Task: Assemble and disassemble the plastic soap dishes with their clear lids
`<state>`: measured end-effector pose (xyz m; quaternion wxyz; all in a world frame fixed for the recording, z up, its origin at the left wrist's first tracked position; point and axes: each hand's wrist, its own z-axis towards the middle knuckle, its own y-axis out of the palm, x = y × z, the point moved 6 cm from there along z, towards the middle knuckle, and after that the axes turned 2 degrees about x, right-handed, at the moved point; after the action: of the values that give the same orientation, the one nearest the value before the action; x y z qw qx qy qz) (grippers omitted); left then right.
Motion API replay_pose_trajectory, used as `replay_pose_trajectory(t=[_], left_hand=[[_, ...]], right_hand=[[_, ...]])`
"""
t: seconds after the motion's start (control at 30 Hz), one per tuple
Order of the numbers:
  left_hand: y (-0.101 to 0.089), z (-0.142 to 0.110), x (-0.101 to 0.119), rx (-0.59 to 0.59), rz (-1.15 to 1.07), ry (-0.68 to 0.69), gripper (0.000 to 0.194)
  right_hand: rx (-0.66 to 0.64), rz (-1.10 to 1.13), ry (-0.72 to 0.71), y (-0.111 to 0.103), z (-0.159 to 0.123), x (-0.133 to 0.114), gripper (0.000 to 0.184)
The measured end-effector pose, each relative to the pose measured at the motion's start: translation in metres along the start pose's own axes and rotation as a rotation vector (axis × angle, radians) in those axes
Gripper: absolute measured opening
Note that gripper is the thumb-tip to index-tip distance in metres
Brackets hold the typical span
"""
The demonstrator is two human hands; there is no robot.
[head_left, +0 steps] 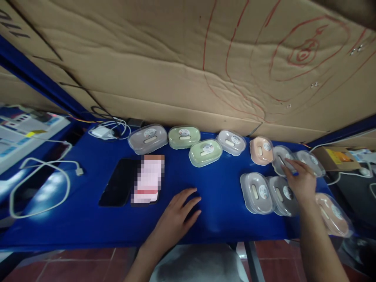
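Note:
My left hand [179, 213] lies flat on the blue table [88, 219], fingers stretched out, holding nothing. My right hand [299, 180] reaches over a cluster of grey lidded plastic boxes at the right, its fingertips touching one grey box [281, 158]. Two more grey boxes [257, 192] sit just left of that hand. A pink box [261, 150] lies behind them and another pink box [333, 213] sits at the right edge by my forearm.
Green boxes [205, 152] and grey boxes [147, 139] line the back of the table. A black phone [120, 182] and a second device [148, 179] lie at the left-centre. White cables [41, 184] and a charger [102, 132] sit far left. A cardboard wall [188, 58] stands behind.

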<state>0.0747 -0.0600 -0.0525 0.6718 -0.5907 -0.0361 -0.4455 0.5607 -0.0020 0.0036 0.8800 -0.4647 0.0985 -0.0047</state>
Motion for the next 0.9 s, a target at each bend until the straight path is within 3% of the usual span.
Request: replay_pose_trajectory(t=[0.13, 0.23, 0.27, 0.37, 0.47, 0.57, 0.7, 0.9], left_hand=[[0.0, -0.001, 0.002, 0.023, 0.027, 0.022, 0.029], [-0.001, -0.001, 0.005, 0.028, 0.046, 0.037, 0.029], [-0.002, 0.0, 0.007, 0.021, 0.053, 0.041, 0.03], [-0.01, 0.013, 0.014, -0.02, 0.105, 0.074, 0.034], [-0.021, 0.041, 0.021, -0.029, 0.221, 0.129, 0.041], [-0.031, 0.081, 0.017, 0.045, 0.312, 0.126, 0.049], [-0.029, 0.122, -0.005, 0.102, 0.371, 0.043, 0.057], [-0.033, 0.121, -0.035, 0.149, 0.362, -0.017, 0.038]], right_hand=[[-0.022, 0.015, -0.015, -0.015, -0.004, -0.023, 0.044], [0.013, -0.016, -0.045, -0.039, -0.023, -0.066, 0.04], [-0.035, -0.01, -0.079, -0.042, -0.033, -0.085, 0.039], [-0.215, -0.006, -0.204, -0.036, -0.067, -0.139, 0.039], [-0.279, -0.001, -0.251, -0.024, -0.086, -0.17, 0.045], [-0.344, 0.122, -0.34, -0.013, -0.086, -0.186, 0.046], [-0.527, 0.235, -0.499, 0.0, -0.07, -0.201, 0.056], [-0.528, 0.333, -0.491, 0.023, -0.034, -0.201, 0.053]])
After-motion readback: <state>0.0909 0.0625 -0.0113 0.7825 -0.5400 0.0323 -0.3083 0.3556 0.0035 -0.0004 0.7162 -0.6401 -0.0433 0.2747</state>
